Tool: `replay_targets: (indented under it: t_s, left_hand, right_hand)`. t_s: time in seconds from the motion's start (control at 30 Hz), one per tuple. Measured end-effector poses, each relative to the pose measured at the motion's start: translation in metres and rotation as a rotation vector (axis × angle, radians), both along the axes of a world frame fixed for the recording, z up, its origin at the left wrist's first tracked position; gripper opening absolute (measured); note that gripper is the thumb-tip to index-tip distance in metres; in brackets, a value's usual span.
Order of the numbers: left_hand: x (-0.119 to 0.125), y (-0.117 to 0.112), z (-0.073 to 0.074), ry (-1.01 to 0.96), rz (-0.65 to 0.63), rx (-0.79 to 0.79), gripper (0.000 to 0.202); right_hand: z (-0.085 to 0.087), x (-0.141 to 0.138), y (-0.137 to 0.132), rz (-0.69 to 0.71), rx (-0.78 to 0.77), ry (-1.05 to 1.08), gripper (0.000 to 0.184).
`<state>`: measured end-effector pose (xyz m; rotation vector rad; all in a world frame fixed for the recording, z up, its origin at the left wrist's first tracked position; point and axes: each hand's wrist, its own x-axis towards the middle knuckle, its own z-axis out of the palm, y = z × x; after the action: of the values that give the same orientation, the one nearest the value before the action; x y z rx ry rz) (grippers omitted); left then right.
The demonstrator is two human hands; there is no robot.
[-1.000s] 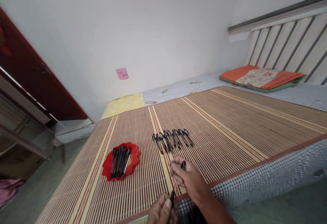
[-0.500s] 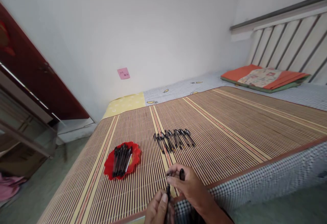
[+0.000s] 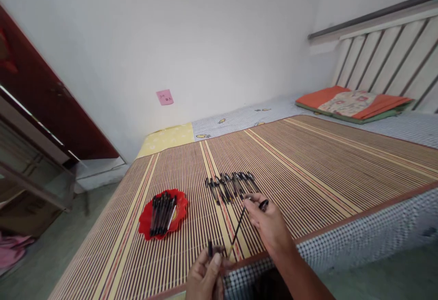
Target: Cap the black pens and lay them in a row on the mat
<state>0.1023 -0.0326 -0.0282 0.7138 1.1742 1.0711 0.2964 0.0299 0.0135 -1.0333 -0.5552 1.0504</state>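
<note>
Near the mat's front edge my left hand (image 3: 204,275) is closed around a black pen barrel (image 3: 210,249), its end sticking up past the thumb. My right hand (image 3: 268,222), higher and to the right, pinches the top of a thin dark pen refill (image 3: 238,229) that slants down toward the left hand. A black pen cap (image 3: 263,205) is also tucked in the right hand's fingers. Just beyond the right hand, several black pens (image 3: 224,188) lie side by side in a row. A red scalloped dish (image 3: 145,220) to the left holds several more pens (image 3: 160,215).
The striped bamboo mat (image 3: 290,167) covers a bed against a white wall. An orange folded cloth (image 3: 383,107) lies at the far right by a white slatted headboard (image 3: 386,55). A pink note (image 3: 164,97) is on the wall; a dark red door (image 3: 65,103) stands left.
My right hand has moved up and to the right, drawing the refill out of the pen barrel. My left hand has shifted slightly left, still holding the barrel.
</note>
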Motion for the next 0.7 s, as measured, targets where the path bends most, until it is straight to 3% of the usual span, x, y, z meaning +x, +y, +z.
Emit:
replay_targets:
  t_s: [0.2,0.47,0.53,0.7]
  left_hand:
    - [0.008,0.008,0.021,0.044,-0.088,0.125,0.054]
    - [0.003,0.003,0.028,0.087,-0.034,0.141,0.056]
    - [0.004,0.002,0.029,0.079,-0.002,0.121,0.055]
    - [0.007,-0.002,0.035,0.036,0.026,0.067,0.06]
  right_hand:
    - [-0.015,-0.028,-0.013,0.148,-0.013,-0.02,0.042]
    - [0.002,-0.023,-0.02,0.44,0.059,0.089,0.037]
    - [0.003,-0.023,-0.022,0.453,0.059,0.07,0.037]
    - [0.005,-0.022,-0.022,0.326,0.068,0.035,0.038]
